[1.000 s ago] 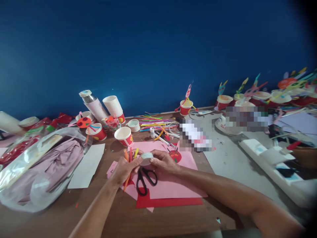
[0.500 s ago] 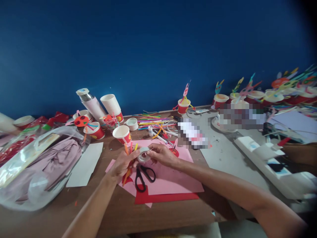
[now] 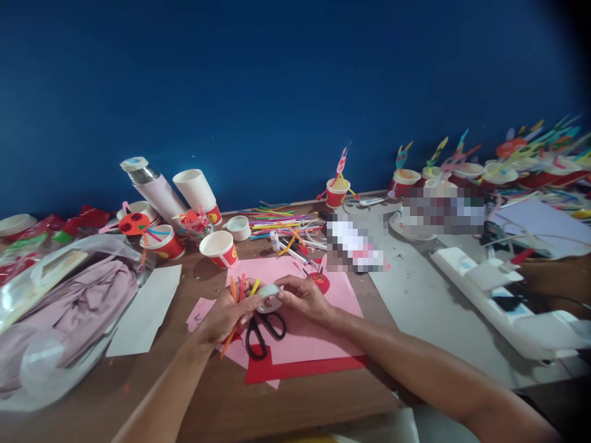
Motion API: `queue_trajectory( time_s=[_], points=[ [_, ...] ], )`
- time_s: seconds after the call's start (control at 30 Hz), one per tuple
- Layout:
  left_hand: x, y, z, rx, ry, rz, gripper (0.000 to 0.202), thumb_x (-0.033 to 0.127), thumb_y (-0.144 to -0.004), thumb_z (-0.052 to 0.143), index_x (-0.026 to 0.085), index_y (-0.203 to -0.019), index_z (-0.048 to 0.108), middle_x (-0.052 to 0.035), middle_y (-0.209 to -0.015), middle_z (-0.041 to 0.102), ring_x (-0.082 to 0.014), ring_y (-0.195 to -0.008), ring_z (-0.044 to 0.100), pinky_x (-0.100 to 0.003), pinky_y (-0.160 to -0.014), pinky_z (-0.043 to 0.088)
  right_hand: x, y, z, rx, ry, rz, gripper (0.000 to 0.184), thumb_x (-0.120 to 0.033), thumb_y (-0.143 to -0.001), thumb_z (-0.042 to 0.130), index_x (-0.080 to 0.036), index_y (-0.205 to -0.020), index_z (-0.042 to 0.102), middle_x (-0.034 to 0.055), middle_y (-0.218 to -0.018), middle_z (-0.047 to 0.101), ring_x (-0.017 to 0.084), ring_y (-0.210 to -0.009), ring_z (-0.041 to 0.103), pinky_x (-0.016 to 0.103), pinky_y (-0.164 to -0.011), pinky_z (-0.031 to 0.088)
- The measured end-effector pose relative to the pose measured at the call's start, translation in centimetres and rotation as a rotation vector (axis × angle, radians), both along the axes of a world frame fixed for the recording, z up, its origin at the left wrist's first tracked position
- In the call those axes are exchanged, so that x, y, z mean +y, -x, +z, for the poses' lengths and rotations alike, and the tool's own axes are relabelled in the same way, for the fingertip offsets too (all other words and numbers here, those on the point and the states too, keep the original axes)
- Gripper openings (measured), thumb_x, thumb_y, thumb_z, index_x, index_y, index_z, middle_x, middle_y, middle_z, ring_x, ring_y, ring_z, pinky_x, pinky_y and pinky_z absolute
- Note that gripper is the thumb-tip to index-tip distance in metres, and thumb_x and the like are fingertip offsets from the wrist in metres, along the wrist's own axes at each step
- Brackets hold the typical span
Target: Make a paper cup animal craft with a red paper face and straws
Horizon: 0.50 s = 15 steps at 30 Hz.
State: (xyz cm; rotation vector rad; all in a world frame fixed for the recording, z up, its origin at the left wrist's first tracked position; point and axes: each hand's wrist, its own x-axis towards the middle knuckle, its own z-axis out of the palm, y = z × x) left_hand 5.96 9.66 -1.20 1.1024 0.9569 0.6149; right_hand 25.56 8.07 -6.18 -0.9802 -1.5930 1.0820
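Note:
My left hand [image 3: 229, 312] is closed round a few orange, red and yellow pipe cleaners [image 3: 242, 288], their tips poking up past the fingers. Its thumb also presses a roll of white tape [image 3: 268, 298]. On the roll's other side, the fingertips of my right hand [image 3: 305, 298] pinch its edge. Black-handled scissors [image 3: 257, 339] lie just under the hands, blades hidden. Beneath are pink paper sheets [image 3: 314, 341] and a red sheet [image 3: 295, 371]. A red paper cut-out with a drawn eye [image 3: 318, 282] rests beyond my right hand.
Behind the hands stand a paper cup [image 3: 218, 248], a second tape roll [image 3: 239, 228] and a pile of pipe cleaners [image 3: 286, 223]. A plastic bag [image 3: 69, 344] lies left, a white power strip [image 3: 484, 307] right. Decorated cups [image 3: 338, 194] line the blue wall.
The tape roll has turned between my hands, its hole now facing more downward. My right fingers have shifted on its edge. The whole view has swung slightly, moving the table things leftward.

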Motion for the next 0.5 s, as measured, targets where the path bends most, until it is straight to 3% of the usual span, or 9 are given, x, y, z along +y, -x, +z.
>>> queue_trajectory(
  time_s=[0.2,0.33,0.5],
  points=[
    [0.1,-1.0,0.7,-0.026,-0.031,0.023,0.025,0.037,-0.072,0.067,0.015,-0.074,0.055,0.0087,-0.043,0.035,-0.0018,-0.036,0.028,-0.013,-0.034,0.020,0.2,0.0,-0.2,0.012,0.006,-0.041,0.030,-0.040,-0.083,0.054,-0.016,-0.098,0.063,0.0010,-0.072,0.061,0.013,-0.064,0.053,0.024,-0.059,0.041],
    [0.4,-1.8,1.7,0.037,-0.012,0.043,0.031,0.040,-0.074,0.064,0.014,-0.064,0.050,0.0085,-0.041,0.033,-0.0007,-0.035,0.025,-0.013,-0.035,0.017,0.4,0.2,-0.1,0.123,0.062,-0.079,0.029,-0.041,-0.083,0.053,-0.016,-0.094,0.063,0.0042,-0.084,0.065,0.016,-0.078,0.058,0.026,-0.070,0.044],
    [0.8,-2.5,2.4,0.019,0.043,0.046,0.026,0.037,-0.072,0.066,0.014,-0.072,0.053,0.0092,-0.044,0.034,-0.0002,-0.035,0.024,-0.013,-0.034,0.016,0.5,0.2,0.5,0.172,0.083,-0.097,0.026,-0.039,-0.083,0.053,-0.016,-0.088,0.064,0.0041,-0.081,0.066,0.016,-0.077,0.060,0.027,-0.069,0.046]
  ],
)
